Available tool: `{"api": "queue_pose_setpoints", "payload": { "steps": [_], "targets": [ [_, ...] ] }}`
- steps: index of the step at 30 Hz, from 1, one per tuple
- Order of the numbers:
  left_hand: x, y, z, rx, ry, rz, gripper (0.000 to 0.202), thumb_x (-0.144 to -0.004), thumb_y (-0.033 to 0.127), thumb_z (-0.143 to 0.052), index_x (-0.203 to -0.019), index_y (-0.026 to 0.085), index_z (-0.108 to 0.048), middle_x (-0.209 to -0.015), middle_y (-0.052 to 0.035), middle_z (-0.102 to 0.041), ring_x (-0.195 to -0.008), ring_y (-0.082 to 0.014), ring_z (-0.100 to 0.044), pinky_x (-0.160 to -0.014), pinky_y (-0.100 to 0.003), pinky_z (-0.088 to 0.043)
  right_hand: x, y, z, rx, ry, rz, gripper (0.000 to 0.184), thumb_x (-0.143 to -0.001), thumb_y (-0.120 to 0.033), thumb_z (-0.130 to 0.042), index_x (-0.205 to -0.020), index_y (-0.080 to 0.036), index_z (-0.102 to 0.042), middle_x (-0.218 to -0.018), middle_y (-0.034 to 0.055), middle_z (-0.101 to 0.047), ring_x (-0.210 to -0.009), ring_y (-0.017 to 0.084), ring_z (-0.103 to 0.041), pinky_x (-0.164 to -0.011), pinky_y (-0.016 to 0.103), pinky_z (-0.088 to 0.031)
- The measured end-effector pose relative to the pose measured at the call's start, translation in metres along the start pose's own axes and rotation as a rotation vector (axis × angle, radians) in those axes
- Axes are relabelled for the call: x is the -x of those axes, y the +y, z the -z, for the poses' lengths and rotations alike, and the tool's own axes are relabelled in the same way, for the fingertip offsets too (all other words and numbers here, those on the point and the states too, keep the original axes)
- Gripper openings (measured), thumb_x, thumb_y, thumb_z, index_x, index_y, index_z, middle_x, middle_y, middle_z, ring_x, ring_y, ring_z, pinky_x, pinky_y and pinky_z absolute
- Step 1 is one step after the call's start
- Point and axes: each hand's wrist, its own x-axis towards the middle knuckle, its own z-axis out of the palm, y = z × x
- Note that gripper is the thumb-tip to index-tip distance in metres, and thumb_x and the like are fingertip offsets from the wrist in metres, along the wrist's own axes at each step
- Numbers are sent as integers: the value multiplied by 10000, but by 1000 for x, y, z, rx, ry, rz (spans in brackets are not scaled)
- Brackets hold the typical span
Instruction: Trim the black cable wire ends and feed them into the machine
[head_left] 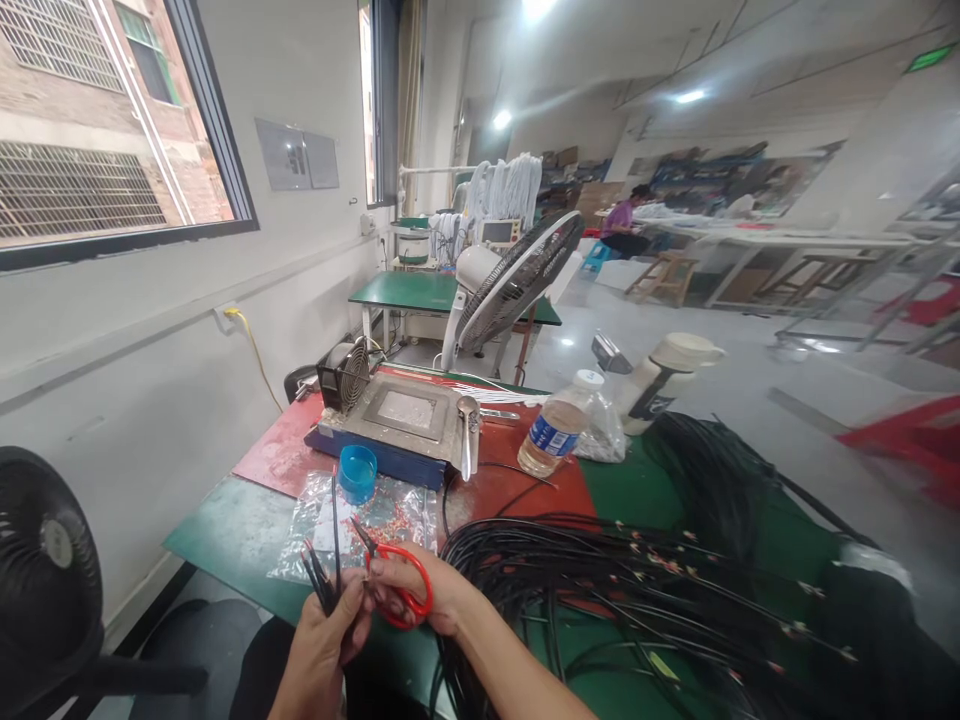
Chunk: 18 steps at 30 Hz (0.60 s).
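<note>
My left hand [330,635] is closed around several black cables [318,580] whose tips show red wire ends; one cable sticks up higher than the others. In my right hand [409,588] is a pair of scissors with red handles [425,578], the blades pointing up and away to the left. The fingertips of both hands meet near the cables, and what lies between them is too small to make out. Just beyond lies a clear plastic bag [300,530] strewn with tiny red and pale bits, with a blue cup [357,475] standing at its far edge.
A large bundle of black cables [555,550] covers the table's right side. Behind are a solder-pot-like heated box [386,455] with a spoon [468,440], a liquid-filled bottle [553,430] and a jug [667,375]. Fans stand left [49,560] and beyond [517,285]. A person [626,225] sits far off.
</note>
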Motion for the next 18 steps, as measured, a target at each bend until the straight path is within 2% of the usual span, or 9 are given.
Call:
{"api": "queue_pose_setpoints", "payload": {
  "steps": [4,8,12,18],
  "targets": [
    [-2,-3,2,-16,-39,-33,351,-719,479,-688,-672,137,-629,-509,23,-467,-423,-44,-293,-394,-189,-154,-1,2,1,-15,29,-34,455,-634,-543,-682,-557,-117,-543,-396,-40,-475,-310,43,-388,-298,150,-244],
    [-3,-1,3,-14,-33,-20,348,-709,479,-697,-670,139,-632,-533,13,-489,-436,-45,-302,-397,-179,-174,0,0,0,23,16,0,477,-666,-573,-648,-570,-112,-570,-381,-46,-468,-308,40,-390,-305,146,-265],
    [-1,4,-2,-7,38,10,409,-622,524,-746,-659,131,-640,-511,25,-453,-440,-43,-288,-401,-169,-188,2,-4,-2,26,16,52,539,-641,-638,-638,-569,-107,-573,-368,-49,-457,-290,33,-378,-296,142,-272],
    [-2,6,-6,3,98,29,463,-543,562,-773,-594,136,-600,-468,61,-350,-430,-42,-246,-393,-173,-163,2,-4,-4,28,16,81,523,-638,-614,-656,-560,-104,-566,-366,-50,-454,-285,31,-376,-303,149,-270]
  ]
}}
